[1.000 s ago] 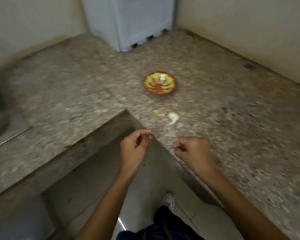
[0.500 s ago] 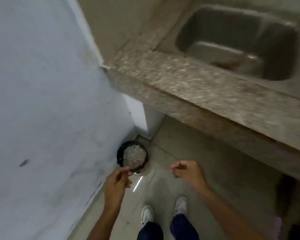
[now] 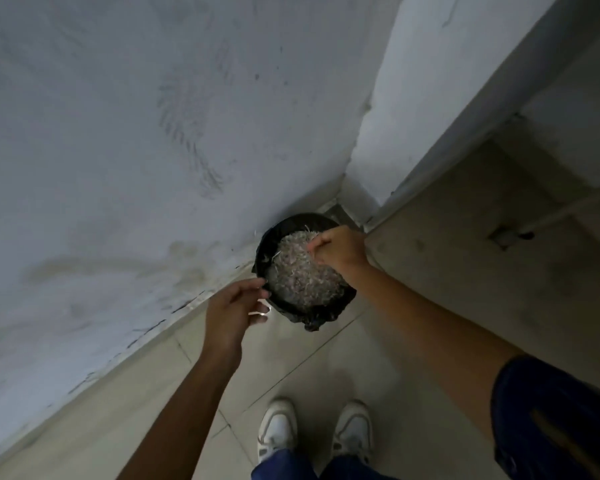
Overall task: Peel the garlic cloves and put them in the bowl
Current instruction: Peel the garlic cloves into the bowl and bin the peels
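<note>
No garlic clove and no bowl are in view. The nearest related item is a black bin [image 3: 293,306] lined with a dark bag, standing on the floor in the corner where the wall [image 3: 118,133] meets a white pillar [image 3: 413,98]. The bin is filled nearly to the rim with pale, papery peelings [image 3: 302,275] — whitish with faint pink tones.

The right hand [image 3: 338,249] hangs over the far side of the bin, above the peelings, knuckles up and fingers bunched downward; whether anything is pinched between the fingertips cannot be told. The left hand [image 3: 231,311] is at the near-left rim of the bin, fingers loosely bent, fingertips close to the bag's edge; contact with the rim cannot be confirmed, and nothing is seen held in it. The two hands are apart, on opposite sides of the bin.

Below, a tiled floor [image 3: 430,271] in grey-beige. Two white shoes [image 3: 278,433] stand side by side near the lower edge — dark blue trouser legs [image 3: 284,467] above them. A dark blue sleeve [image 3: 551,417] covers the right upper arm.
</note>
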